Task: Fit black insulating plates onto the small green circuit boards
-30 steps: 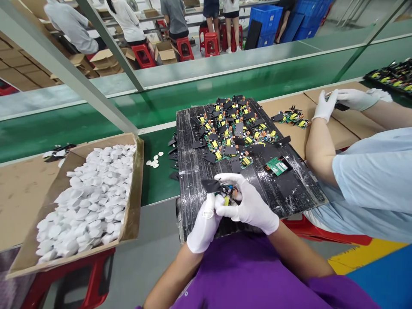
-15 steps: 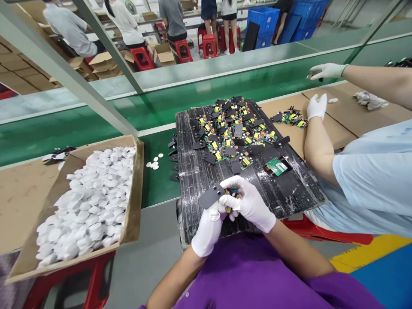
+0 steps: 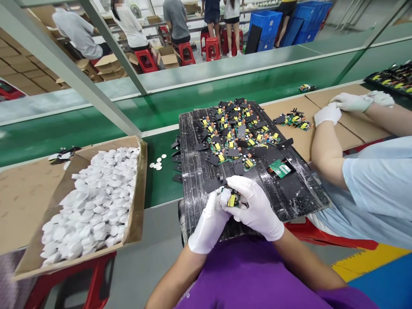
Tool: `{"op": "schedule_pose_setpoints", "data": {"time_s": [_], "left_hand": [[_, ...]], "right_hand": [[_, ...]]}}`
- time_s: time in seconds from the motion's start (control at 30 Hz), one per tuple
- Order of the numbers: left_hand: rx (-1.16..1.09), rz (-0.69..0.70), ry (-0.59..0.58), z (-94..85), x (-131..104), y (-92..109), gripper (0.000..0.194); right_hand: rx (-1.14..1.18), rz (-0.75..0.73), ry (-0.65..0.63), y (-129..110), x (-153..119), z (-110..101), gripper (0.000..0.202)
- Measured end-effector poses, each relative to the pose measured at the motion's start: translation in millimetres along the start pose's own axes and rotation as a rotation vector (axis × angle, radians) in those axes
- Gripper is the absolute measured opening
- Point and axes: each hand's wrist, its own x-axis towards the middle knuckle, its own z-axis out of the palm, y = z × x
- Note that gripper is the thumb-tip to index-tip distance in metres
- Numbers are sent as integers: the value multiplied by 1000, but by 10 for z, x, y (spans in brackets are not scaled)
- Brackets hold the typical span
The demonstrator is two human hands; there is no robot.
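Both my gloved hands meet over the near edge of a black board (image 3: 199, 206). Between them is a small circuit board (image 3: 232, 200) with a yellow part facing up and a flat black plate sticking out to the left. My left hand (image 3: 212, 219) is closed on its lower left side. My right hand (image 3: 252, 206) grips it from the right, fingers curled over the top. Beyond them lies a heap of similar circuit boards (image 3: 231, 133). A single circuit board (image 3: 280, 168) rests green side up to the right of the heap.
On the left stands a cardboard box (image 3: 143, 180) full of white discs (image 3: 96, 197). Several loose discs (image 3: 157, 164) lie on the green surface beside it. At right a co-worker's gloved hands (image 3: 328, 115) are over cardboard. A green conveyor belt (image 3: 199, 92) runs behind.
The circuit board in my hands has turned, so its yellow part now shows and the black plate lies flatter. The co-worker's far hand has drawn back from the belt, where a circuit board now lies.
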Motion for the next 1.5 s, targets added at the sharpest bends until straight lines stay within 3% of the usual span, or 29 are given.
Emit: {"op": "schedule_pose_setpoints", "data": {"time_s": [0.1,0.53,0.83,0.97,1.1,1.23,1.33,1.5], "left_hand": [[5,11,-90,-5,-33,13,47],[294,307,106,-170,42,-147,33],[526,364,-17,-61,-34,-33,33],[416,272,1,-49,-55,-21,25],[286,96,45,-24,-70,30,45],[123,21,-26,10,-54,14,40],[-12,6,-83,10,-50,-24,34],[-36,42,-150,8,-74,-6,42]], "right_hand": [[-29,-45,-37,-37,61,-30,53],[-91,-109,-31,-85,72,1,54],[-2,-67,-40,-82,66,12,57],[66,-12,-37,-63,64,11,55],[179,75,-38,-40,51,14,59],[170,163,-101,-50,37,45,72],[112,188,-105,-52,31,61,75],[188,181,-127,-32,40,27,65]]}}
